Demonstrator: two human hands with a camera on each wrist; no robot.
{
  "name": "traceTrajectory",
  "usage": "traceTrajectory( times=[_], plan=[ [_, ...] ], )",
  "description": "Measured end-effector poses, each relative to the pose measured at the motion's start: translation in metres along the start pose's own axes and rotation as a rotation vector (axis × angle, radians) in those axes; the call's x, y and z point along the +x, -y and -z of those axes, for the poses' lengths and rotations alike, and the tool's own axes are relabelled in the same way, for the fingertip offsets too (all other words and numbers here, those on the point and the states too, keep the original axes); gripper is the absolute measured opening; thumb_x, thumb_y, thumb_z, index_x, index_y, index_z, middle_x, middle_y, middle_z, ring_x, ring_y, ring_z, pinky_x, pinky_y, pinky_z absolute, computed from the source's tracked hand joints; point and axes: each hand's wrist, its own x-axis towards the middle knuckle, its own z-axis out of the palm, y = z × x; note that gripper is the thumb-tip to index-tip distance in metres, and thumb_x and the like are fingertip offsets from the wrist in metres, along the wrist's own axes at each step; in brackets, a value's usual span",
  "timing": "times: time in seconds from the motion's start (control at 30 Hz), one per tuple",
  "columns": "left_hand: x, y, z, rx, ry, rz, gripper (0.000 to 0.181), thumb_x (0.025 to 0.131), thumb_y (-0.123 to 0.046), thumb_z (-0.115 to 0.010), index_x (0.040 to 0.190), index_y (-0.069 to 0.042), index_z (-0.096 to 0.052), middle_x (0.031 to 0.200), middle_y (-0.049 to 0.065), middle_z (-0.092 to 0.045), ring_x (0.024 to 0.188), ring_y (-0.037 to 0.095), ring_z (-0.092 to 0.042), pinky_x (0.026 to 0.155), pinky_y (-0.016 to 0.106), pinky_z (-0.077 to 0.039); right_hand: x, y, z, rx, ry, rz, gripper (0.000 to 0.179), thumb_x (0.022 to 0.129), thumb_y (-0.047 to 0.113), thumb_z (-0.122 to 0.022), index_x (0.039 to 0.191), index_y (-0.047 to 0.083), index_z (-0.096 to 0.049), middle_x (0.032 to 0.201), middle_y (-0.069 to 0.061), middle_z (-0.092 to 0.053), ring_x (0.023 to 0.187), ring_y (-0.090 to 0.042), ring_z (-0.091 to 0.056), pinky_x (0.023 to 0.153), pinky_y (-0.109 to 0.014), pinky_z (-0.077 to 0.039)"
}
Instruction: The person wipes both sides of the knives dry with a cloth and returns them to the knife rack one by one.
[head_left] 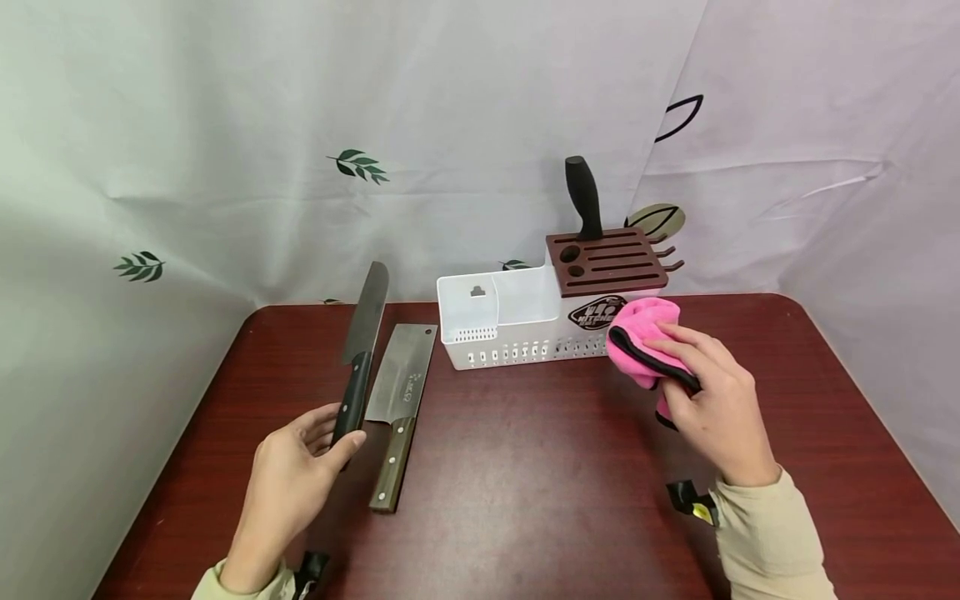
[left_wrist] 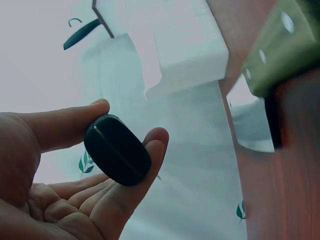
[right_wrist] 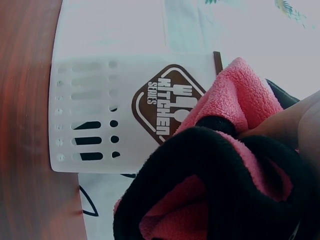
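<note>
My left hand [head_left: 294, 475] pinches the black handle of a kitchen knife [head_left: 366, 321] between thumb and fingers, blade pointing up and away. In the left wrist view the butt of the knife handle [left_wrist: 117, 150] faces the camera. Beside it on the table lies a cleaver [head_left: 405, 375] with a wooden handle toward me. My right hand [head_left: 712, 400] grips a bunched pink cloth [head_left: 648, 333] with black edging, at the front right of the white knife rack [head_left: 517, 346]. The cloth overlaps part of the rack's printed label in the right wrist view. A black-handled tool [head_left: 583, 196] stands in the rack's brown slotted top [head_left: 611, 260].
The dark red table [head_left: 525, 467] ends at pale leaf-patterned fabric [head_left: 450, 125] behind and at both sides. Brown hooks [head_left: 671, 254] stick out from the rack's right end. Open white compartments [head_left: 528, 296] form its left part.
</note>
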Motion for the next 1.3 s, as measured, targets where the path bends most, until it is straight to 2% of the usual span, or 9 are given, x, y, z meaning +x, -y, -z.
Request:
traceTrajectory(
  times=[0.33, 0.4, 0.63, 0.8, 1.03, 1.13, 1.3],
  plan=[
    [-0.006, -0.016, -0.009, -0.181, 0.051, -0.022, 0.049, 0.089, -0.021, -0.080, 0.129, 0.001, -0.063, 0.114, 0.019, -0.071, 0.106, 0.028, -0.069, 0.082, 0.019, -0.053, -0.001, 0.004, -0.003, -0.001, 0.022, 0.007, 0.043, 0.071, -0.017, -0.064, 0.108, 0.001, -0.075, 0.121, -0.015, -0.068, 0.111, -0.033, -0.060, 0.100, -0.009, -0.034],
    [-0.008, -0.020, -0.011, -0.196, 0.060, -0.030, 0.049, 0.088, -0.021, -0.080, 0.130, 0.000, -0.063, 0.115, 0.019, -0.071, 0.106, 0.028, -0.069, 0.083, 0.020, -0.054, -0.001, 0.004, -0.004, 0.000, 0.025, 0.010, 0.043, 0.071, -0.017, -0.064, 0.109, 0.001, -0.075, 0.121, -0.015, -0.068, 0.111, -0.033, -0.061, 0.099, -0.009, -0.033],
    [-0.015, -0.031, -0.022, -0.185, 0.090, -0.051, 0.048, 0.085, -0.016, -0.083, 0.128, -0.002, -0.065, 0.114, 0.014, -0.072, 0.104, 0.024, -0.070, 0.087, 0.035, -0.056, -0.001, 0.006, -0.007, 0.017, 0.029, 0.027, 0.043, 0.071, -0.016, -0.064, 0.109, 0.002, -0.075, 0.121, -0.014, -0.068, 0.108, -0.031, -0.061, 0.098, -0.009, -0.034],
    [-0.020, -0.039, -0.031, -0.221, 0.109, -0.059, 0.048, 0.082, -0.013, -0.084, 0.126, -0.005, -0.067, 0.113, 0.008, -0.073, 0.102, 0.019, -0.071, 0.087, 0.033, -0.055, -0.001, 0.008, -0.009, 0.019, 0.041, 0.038, 0.043, 0.071, -0.015, -0.063, 0.110, 0.000, -0.074, 0.122, -0.013, -0.068, 0.109, -0.031, -0.061, 0.098, -0.009, -0.034],
    [-0.025, -0.047, -0.041, -0.250, 0.130, -0.064, 0.047, 0.079, -0.013, -0.087, 0.123, -0.010, -0.069, 0.110, 0.002, -0.074, 0.100, 0.014, -0.071, 0.087, 0.033, -0.055, -0.002, 0.010, -0.006, -0.002, 0.106, 0.016, 0.038, 0.079, -0.007, -0.060, 0.114, 0.000, -0.073, 0.126, -0.013, -0.066, 0.114, -0.029, -0.059, 0.100, -0.011, -0.034],
    [-0.027, -0.048, -0.046, -0.267, 0.145, -0.071, 0.047, 0.078, -0.010, -0.087, 0.122, -0.010, -0.070, 0.109, 0.001, -0.074, 0.101, 0.014, -0.071, 0.087, 0.034, -0.055, -0.002, 0.011, -0.005, 0.005, 0.086, 0.030, 0.037, 0.078, -0.007, -0.061, 0.112, -0.001, -0.073, 0.125, -0.013, -0.066, 0.112, -0.030, -0.060, 0.100, -0.011, -0.035],
    [-0.031, -0.048, -0.056, -0.262, 0.163, -0.115, 0.049, 0.078, -0.006, -0.086, 0.124, -0.006, -0.068, 0.109, 0.004, -0.074, 0.101, 0.015, -0.071, 0.087, 0.031, -0.055, 0.001, 0.015, -0.006, 0.044, -0.006, 0.064, 0.038, 0.076, -0.009, -0.062, 0.110, 0.000, -0.075, 0.123, -0.014, -0.067, 0.110, -0.032, -0.061, 0.101, -0.013, -0.037]
  ],
)
